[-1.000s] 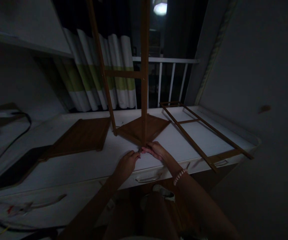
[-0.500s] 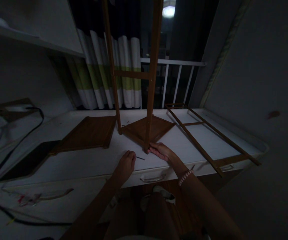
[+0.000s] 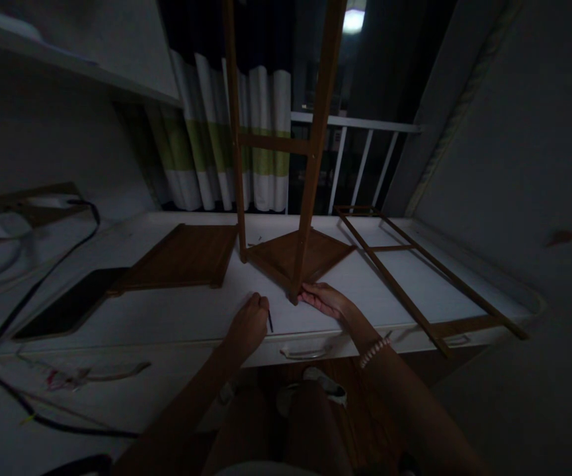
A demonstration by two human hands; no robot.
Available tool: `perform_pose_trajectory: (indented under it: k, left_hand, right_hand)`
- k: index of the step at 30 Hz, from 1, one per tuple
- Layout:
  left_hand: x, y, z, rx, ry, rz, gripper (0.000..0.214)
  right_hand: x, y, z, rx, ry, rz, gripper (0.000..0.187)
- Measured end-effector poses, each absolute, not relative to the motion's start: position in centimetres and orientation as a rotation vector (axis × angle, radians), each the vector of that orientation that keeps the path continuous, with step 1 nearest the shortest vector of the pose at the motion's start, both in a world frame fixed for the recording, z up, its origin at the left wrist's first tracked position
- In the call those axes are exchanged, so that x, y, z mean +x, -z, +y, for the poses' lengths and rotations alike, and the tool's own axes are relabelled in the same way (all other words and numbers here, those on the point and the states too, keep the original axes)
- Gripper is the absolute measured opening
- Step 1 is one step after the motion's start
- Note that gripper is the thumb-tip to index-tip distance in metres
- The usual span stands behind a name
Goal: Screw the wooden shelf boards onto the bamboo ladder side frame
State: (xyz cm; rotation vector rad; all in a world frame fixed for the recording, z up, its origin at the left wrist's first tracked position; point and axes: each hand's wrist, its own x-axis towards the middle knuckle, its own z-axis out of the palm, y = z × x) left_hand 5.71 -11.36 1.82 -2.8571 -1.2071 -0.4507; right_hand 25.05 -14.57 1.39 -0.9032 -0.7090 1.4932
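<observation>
My left hand (image 3: 250, 322) is closed, low over the white top, on a thin dark rod (image 3: 270, 321) that looks like an Allen key. The rod's free end points toward the drawer front. A brown wooden frame (image 3: 310, 192) stands upright, with two legs and a crossbar, its top out of view. At its foot, a brown wooden shelf board (image 3: 282, 254) adjoins both legs. My right hand (image 3: 323, 299) is closed round the near corner, where leg and board meet. Its fingertips are partly hidden behind that corner.
Left of the frame lies another wooden board (image 3: 181, 256), beside a dark flat panel (image 3: 72, 304). A second ladder-like frame (image 3: 389, 277) lies at right, overhanging the front edge. Behind are a curtain (image 3: 270, 132) and a white railing (image 3: 355, 123). A black cable (image 3: 32, 291) runs along the left.
The rod in my left hand has swung from pointing right to pointing toward me. My right hand stays at the frame's corner. The whole view has shifted slightly.
</observation>
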Motion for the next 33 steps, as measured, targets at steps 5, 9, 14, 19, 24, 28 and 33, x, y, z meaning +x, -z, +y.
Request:
perform_pose_trajectory:
  k: [5, 9, 14, 19, 24, 28, 33]
  left_hand:
    - [5.2, -1.4, -10.6, -2.967, 0.649, -1.152, 0.027]
    - [4.7, -1.5, -10.1, -3.066, 0.935, -1.202, 0.018]
    - [4.2, -2.2, -10.4, -3.098, 1.282, -1.328, 0.019]
    - [4.4, -2.5, -11.5, -3.225, 1.692, -1.763, 0.013]
    - [5.1, -2.3, -12.5, -3.039, 1.773, -1.974, 0.011]
    - [5.4, -2.0, -12.3, -3.068, 1.708, -2.038, 0.014]
    - [5.6, -2.1, -12.0, -3.232, 1.845, -2.156, 0.017]
  right_hand:
    - [25.2, -1.0, -14.3, -0.912, -1.484, -0.719, 0.012]
    - [25.2, -1.0, -14.3, -0.887, -1.492, -0.722, 0.012]
    - [25.2, -1.2, -14.4, -0.891, -1.501, -0.713, 0.011]
    - [25.3, -0.8, -14.2, -0.895, -1.491, -0.709, 0.010]
    - [25.5, -0.5, -13.9, -0.881, -1.504, -0.748, 0.010]
    - [25.6, -0.5, -13.9, -0.894, -1.505, -0.773, 0.010]
    - [25.6, -0.4, -13.9, -0.866, -1.506, -0.766, 0.010]
